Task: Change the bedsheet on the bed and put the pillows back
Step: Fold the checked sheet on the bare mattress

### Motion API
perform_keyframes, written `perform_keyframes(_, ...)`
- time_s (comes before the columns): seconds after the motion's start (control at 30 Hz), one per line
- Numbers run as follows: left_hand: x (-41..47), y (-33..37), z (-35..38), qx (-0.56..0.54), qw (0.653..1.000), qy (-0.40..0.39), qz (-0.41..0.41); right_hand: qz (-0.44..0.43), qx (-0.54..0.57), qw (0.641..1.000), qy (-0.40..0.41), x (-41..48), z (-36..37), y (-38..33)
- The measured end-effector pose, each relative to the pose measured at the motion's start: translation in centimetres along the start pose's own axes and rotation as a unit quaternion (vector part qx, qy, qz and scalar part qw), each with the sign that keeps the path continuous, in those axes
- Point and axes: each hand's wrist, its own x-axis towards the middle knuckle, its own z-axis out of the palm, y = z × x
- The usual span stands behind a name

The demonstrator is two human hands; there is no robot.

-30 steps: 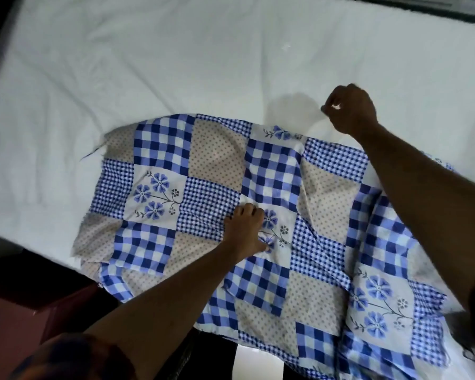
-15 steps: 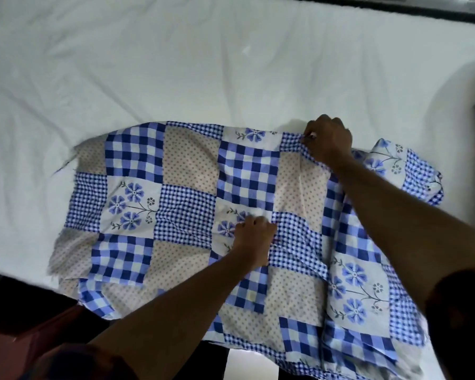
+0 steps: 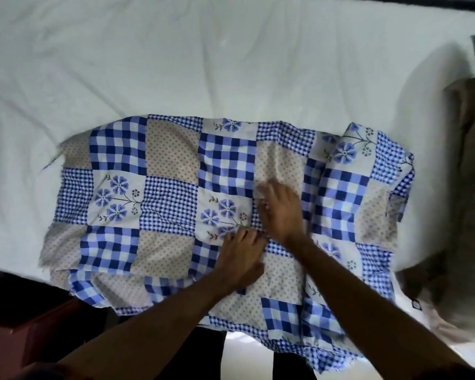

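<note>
A folded blue-and-white patchwork bedsheet (image 3: 170, 193), with checks, dots and blue flowers, lies on the white mattress (image 3: 176, 64) near its front edge. Its lower part hangs over that edge. My left hand (image 3: 242, 259) presses down on the sheet near its middle. My right hand (image 3: 280, 209), blurred by motion, lies flat on the cloth just beyond and right of the left hand, fingers stretched out. The sheet's right end is bunched in loose folds. A grey-brown pillow (image 3: 472, 187) rests at the right edge of the bed.
A dark bed frame (image 3: 395, 1) runs along the far side. A reddish-brown piece of furniture (image 3: 25, 330) stands low at the left, in front of the bed. Pale floor (image 3: 247, 357) shows below the hanging sheet.
My right hand let go of the sheet's far edge and came back to the middle, beside my left hand. The view shifted right, bringing the pillow in.
</note>
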Motion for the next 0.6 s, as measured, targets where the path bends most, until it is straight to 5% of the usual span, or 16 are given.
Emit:
perform_keyframes(0.07,-2.4,1.3,2.2,0.02,0.998,-0.028,0.051,-0.022,-0.014,0.996,-0.088,-3.7,1.1,1.6)
perform_keyframes(0.3,-5.0,2.9,5.8,0.149,0.98,-0.056,0.119,0.002,0.013,0.989,-0.148,1.0,-1.3,6.3)
perform_keyframes(0.43,-5.8,3.6,6.1,0.155,0.961,-0.135,0.183,-0.016,0.001,0.983,-0.185,1.2,-1.6,7.2)
perform_keyframes(0.6,-6.3,5.9,5.5,0.195,0.96,-0.19,0.063,0.001,0.081,0.967,-0.24,2.4,-3.2,6.9)
